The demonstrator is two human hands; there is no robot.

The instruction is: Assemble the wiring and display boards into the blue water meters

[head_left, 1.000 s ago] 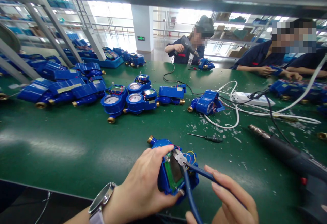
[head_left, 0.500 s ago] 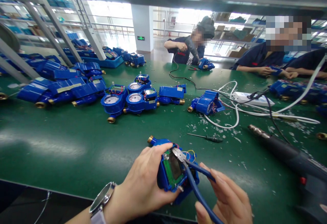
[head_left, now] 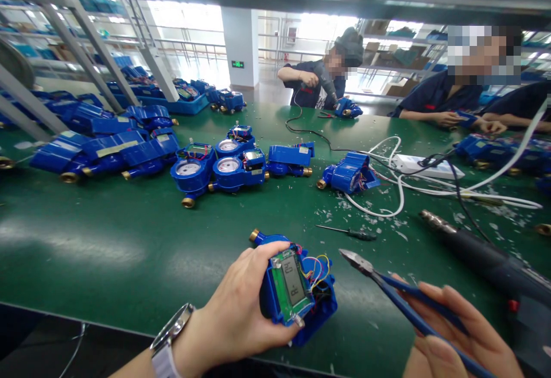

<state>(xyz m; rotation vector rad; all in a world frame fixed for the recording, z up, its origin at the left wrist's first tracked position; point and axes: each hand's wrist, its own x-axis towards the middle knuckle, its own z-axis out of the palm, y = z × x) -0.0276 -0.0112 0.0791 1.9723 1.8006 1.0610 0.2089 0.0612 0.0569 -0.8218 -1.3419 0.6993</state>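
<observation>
My left hand (head_left: pixel 239 309) is wrapped round a blue water meter (head_left: pixel 297 292) near the table's front edge. The meter's cover is off, so a green circuit board with an LCD display and several coloured wires show. A brass fitting sticks out at its far end. My right hand (head_left: pixel 465 338) grips blue-handled pliers (head_left: pixel 387 286). The pliers' metal jaws point left and hang in the air a short way right of the meter, touching nothing.
On the green table (head_left: pixel 129 240) lie many blue meters (head_left: pixel 215 165), a small screwdriver (head_left: pixel 348 232), a heat gun (head_left: pixel 477 257), a white power strip (head_left: pixel 426 165) with cables and plastic scraps. Two people work at the far side, one with a heat gun.
The pliers' jaws were at the meter's circuit board; my right hand has pulled them away to the right. The LCD board now shows fully. My left hand keeps hold of the meter.
</observation>
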